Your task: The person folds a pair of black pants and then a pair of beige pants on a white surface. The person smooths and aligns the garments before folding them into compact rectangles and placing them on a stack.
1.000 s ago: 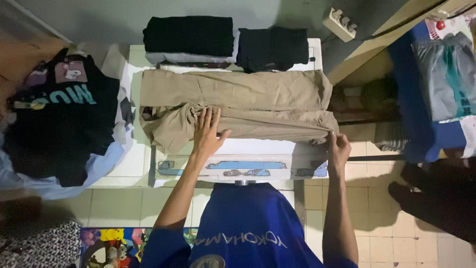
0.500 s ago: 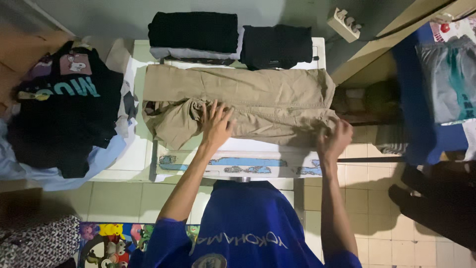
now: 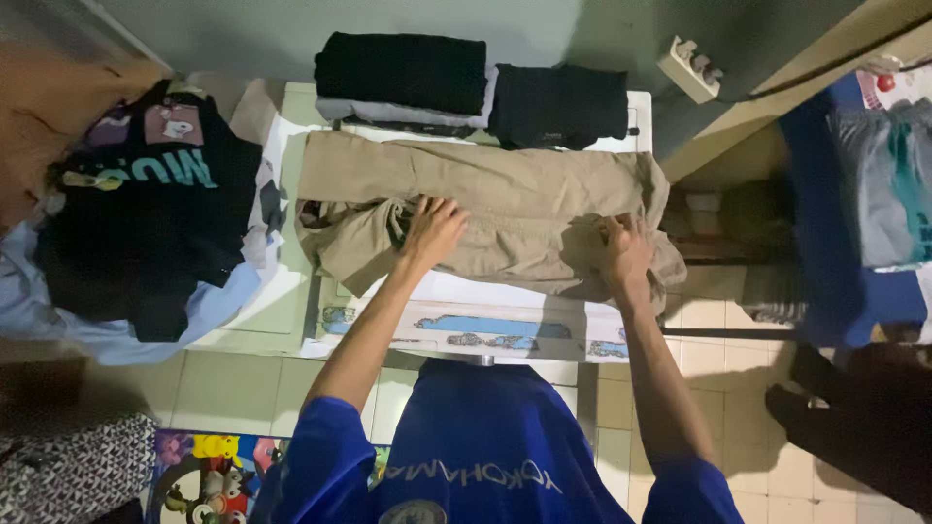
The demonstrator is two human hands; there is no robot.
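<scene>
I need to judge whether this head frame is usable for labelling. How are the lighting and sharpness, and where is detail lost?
Head view: dim, uneven light; the tan trousers and both hands, left hand and right hand, read clearly though slightly soft; the black folded stacks and the lower right corner sink into shadow with little detail; no glare; mild wide-angle bending at the edges.

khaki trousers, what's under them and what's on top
On top of the khaki trousers rest the left hand and right hand. Under them is a white table; whatever else lies beneath is covered by the cloth.
</scene>
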